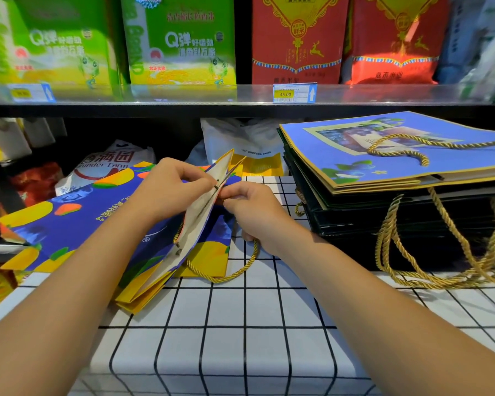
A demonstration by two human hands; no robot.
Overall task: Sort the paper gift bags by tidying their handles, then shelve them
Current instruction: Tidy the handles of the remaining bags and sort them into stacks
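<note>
Left hand (169,184) pinches the top edge of a blue-and-yellow bag (103,224), holding its mouth apart. Right hand (249,207) pinches at the same rim, fingers curled, gold cord (229,275) looping under the wrist. The bag lies flat on a gridded cloth (240,324). Stack of bags (397,172) to the right (handles dangling). Behind: "Wonder Farm" sack (106,164); shelf tag (295,93) reads 45.00.
</note>
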